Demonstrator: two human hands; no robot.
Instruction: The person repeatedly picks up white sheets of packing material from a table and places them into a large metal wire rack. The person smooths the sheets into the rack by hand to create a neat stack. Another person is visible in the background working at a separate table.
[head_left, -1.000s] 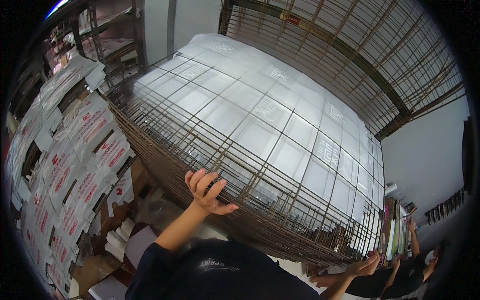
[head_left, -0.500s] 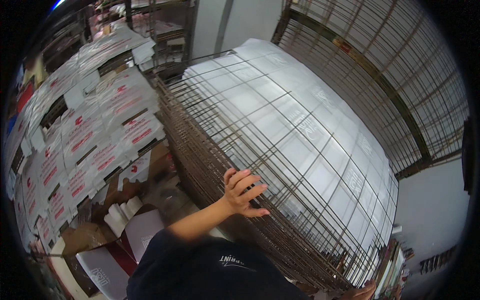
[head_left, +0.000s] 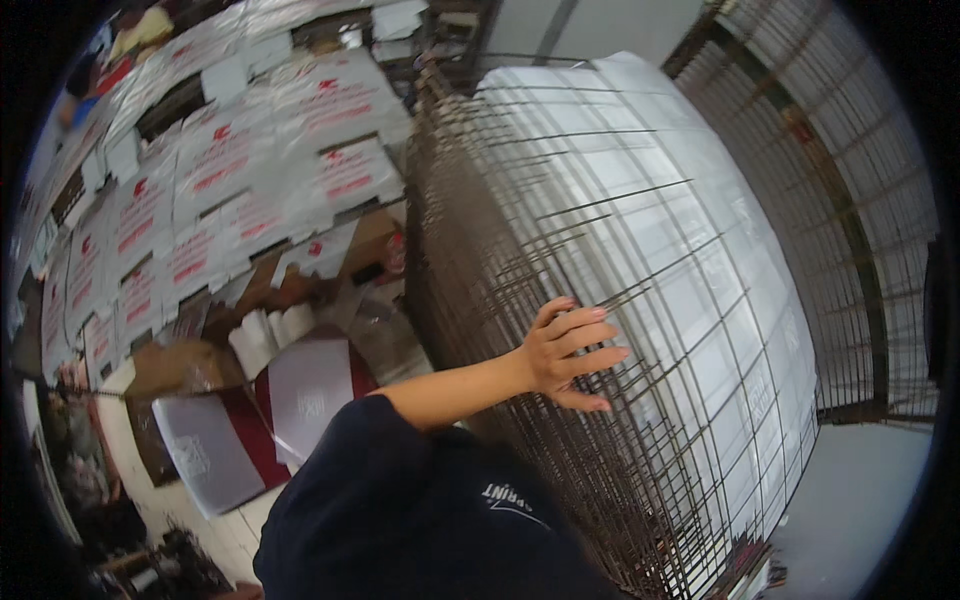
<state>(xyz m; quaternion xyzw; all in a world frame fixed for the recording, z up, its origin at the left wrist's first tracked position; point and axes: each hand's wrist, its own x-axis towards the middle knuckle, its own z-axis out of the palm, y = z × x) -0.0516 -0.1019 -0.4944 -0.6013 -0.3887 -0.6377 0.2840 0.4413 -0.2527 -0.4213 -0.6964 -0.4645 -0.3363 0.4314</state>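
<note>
My left hand (head_left: 575,355) reaches across the near edge of a stack of wire drying racks (head_left: 470,210). Its fingers are spread, and the palm seems to rest against the wires. Through the top grid shows a broad layer of white translucent sheets or bags (head_left: 690,215) with pale printed marks. Dark, closely layered wire edges form the side of the stack facing me. My right hand is not visible.
Grey-white printed pieces with red marks (head_left: 225,180) cover a surface to the left. Below them are maroon-and-white printed pieces (head_left: 310,395), white rolls (head_left: 270,335) and a cardboard box (head_left: 180,370). Upright wire racks (head_left: 850,190) stand on the right.
The view has turned, so the rack stack stands more upright and farther right in it. My left hand stays at the rack edge. My right hand has left the lower edge of view.
</note>
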